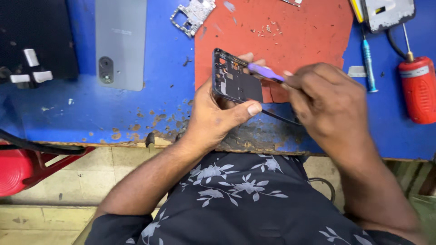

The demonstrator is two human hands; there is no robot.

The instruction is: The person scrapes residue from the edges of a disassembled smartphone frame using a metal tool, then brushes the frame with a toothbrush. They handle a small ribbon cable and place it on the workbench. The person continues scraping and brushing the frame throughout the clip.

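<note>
Over the worn blue table (113,113), the left hand (213,115) grips a tilted phone frame (238,79); the right hand (327,102) pinches a purple tool (265,71) against it.

The phone frame (236,81) is a dark, opened shell with small parts showing at its upper end. It is tilted up on edge above the worktop's (113,113) near edge. The purple tool (265,72) is slim, lying nearly level, with its tip resting against the frame's inner face.
</note>
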